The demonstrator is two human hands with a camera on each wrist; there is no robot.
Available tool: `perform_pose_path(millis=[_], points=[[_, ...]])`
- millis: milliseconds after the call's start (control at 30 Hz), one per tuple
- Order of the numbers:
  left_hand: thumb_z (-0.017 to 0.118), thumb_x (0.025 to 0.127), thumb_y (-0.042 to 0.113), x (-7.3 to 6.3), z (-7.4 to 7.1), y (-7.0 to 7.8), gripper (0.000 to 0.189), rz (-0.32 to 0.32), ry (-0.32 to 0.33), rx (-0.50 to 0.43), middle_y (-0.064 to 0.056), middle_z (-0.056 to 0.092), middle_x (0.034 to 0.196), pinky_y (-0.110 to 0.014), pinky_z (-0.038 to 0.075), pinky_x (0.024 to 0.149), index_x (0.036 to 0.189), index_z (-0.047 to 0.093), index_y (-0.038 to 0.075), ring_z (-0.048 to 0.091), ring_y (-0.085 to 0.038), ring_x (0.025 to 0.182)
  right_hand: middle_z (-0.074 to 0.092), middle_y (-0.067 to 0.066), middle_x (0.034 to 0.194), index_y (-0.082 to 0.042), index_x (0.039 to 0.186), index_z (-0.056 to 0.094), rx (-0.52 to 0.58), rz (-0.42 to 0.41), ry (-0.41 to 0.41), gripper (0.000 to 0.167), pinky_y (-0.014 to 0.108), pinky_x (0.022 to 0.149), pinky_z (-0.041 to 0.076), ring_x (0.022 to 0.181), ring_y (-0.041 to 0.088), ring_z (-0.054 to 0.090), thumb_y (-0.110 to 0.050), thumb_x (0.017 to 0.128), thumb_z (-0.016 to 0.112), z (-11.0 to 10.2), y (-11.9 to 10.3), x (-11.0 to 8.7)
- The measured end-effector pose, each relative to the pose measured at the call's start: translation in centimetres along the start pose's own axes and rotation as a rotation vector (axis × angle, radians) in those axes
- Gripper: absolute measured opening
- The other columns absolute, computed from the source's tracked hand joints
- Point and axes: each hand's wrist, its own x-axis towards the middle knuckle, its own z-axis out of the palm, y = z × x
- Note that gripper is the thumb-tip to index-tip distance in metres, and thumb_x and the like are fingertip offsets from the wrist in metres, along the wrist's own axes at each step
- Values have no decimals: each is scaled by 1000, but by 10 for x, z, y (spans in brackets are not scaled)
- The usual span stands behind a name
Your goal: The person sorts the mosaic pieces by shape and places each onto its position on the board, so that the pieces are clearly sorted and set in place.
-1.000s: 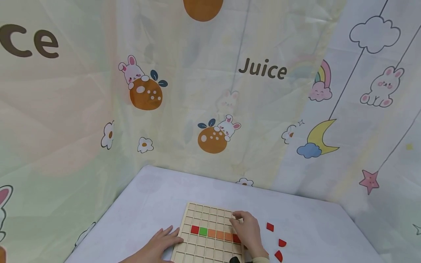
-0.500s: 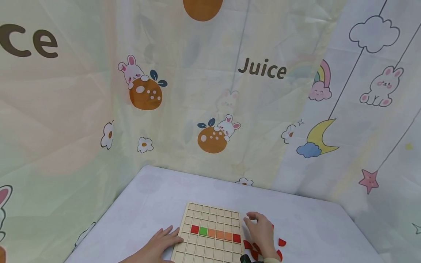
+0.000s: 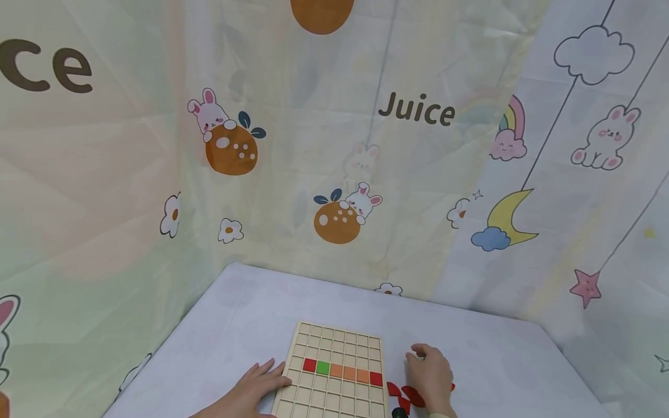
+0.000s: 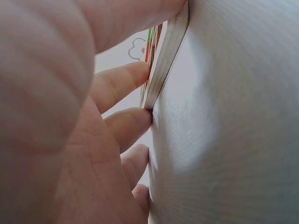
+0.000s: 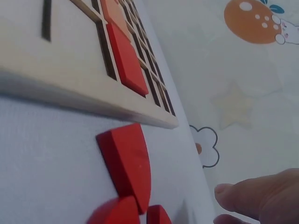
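A wooden grid board [image 3: 317, 398] lies on the white table. One row holds a red square tile [image 3: 310, 365], a green tile [image 3: 323, 368], several orange tiles [image 3: 349, 373] and another red tile [image 3: 376, 379]. My left hand [image 3: 256, 386] rests at the board's left edge, fingers spread; the left wrist view shows fingertips touching the board's side [image 4: 166, 58]. To the right of the board, my right hand [image 3: 431, 374] hovers with loosely bent fingers. Nothing shows between its thumb and finger [image 5: 257, 193]. Loose red pieces [image 3: 413, 396] lie beside it, one with a curved edge [image 5: 128, 161].
Part of one red piece [image 3: 453, 386] shows to the right of my right hand. A dark round object [image 3: 399, 413] is at its wrist. Printed fabric walls [image 3: 334, 145] with rabbits and oranges stand behind the table [image 3: 292, 290].
My right hand has moved right, from over the board's right edge to beside the loose red pieces. The red tile at the row's right end is uncovered. My left hand stays in place.
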Motion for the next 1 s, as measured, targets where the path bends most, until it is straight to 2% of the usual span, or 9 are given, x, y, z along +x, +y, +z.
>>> perform_pose_path(millis=[300,533,767,1000], points=[[72,83,51,-1,-1,3,61,-22,-7,-20,-24,44,146,-76,19,101,133,58,19,30,-56,135,63,20,97,3,108,68,13,15,77,27,51,76,49,89,34,59,-12,85,70,-5,14,3],[74,82,49,-1,-1,-1,62,20,-2,34,-26,45,145,-76,24,98,133,58,17,33,-58,132,60,27,103,6,110,67,-5,29,49,31,54,79,47,95,40,57,-11,85,68,-15,23,7],[74,81,50,-1,-1,-3,64,17,-4,37,-26,45,145,-75,24,98,133,58,17,33,-57,132,58,29,109,7,117,63,-25,71,-7,37,56,84,47,97,41,54,-13,87,69,-17,31,10],[74,80,53,-1,1,-3,64,13,7,35,-25,46,145,-75,23,99,132,58,19,34,-57,132,61,27,105,8,119,62,-65,52,-47,39,54,80,48,94,40,57,-12,86,68,-16,38,14]])
